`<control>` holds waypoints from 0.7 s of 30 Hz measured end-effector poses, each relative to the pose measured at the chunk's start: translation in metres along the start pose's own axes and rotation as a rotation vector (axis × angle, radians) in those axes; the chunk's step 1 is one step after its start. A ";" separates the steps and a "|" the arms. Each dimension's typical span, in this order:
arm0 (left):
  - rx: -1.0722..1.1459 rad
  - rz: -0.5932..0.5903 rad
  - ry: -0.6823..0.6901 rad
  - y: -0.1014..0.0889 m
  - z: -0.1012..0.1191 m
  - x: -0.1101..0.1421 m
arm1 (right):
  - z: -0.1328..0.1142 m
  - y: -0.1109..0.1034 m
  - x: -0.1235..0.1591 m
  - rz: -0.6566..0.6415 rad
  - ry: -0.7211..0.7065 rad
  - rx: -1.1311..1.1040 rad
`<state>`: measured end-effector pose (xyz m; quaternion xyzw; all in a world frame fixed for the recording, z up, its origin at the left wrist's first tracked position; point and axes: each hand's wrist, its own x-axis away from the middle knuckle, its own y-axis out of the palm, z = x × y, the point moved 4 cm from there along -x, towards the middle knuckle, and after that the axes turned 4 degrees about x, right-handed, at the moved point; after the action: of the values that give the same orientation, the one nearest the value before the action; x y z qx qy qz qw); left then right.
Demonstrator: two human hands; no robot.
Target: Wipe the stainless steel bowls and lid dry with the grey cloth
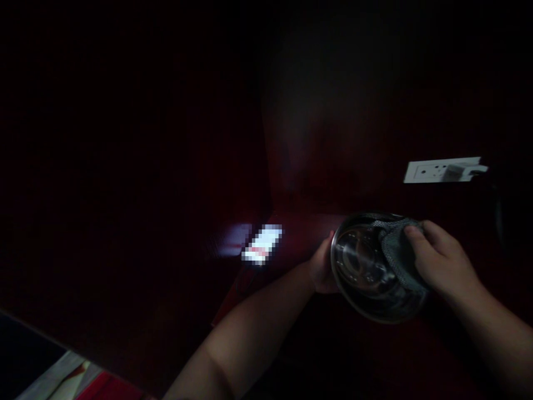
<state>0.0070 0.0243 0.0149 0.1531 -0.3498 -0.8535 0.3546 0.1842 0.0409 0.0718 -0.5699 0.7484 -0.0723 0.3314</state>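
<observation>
A shiny metal bowl (358, 255) is held up at the right of the head view, tilted so its inside faces me. My left hand (323, 269) grips its left side, with the thumb near the rim and the other fingers hidden behind the bowl. In my right hand (443, 258) is a grey-green cloth (402, 253), pinched under the thumb and pressed against the bowl's inner right side. Part of the cloth hangs over the bowl's inside.
A lit phone screen (263, 244), blurred out, glows left of the bowl on a dark reddish surface. On the wall at right is a white socket plate (425, 171) with a plug and cable. Patterned fabric (58, 378) shows at bottom left. Much is dark.
</observation>
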 end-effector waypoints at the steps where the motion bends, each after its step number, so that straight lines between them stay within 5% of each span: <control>1: 0.003 -0.005 0.008 0.000 0.000 0.000 | -0.001 -0.001 0.001 0.012 0.006 -0.006; 21: 0.036 0.047 0.057 0.003 0.004 0.001 | -0.001 -0.011 0.003 0.175 0.088 0.104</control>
<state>0.0058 0.0234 0.0198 0.1754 -0.3583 -0.8338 0.3817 0.1917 0.0340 0.0766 -0.4809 0.8044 -0.1069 0.3322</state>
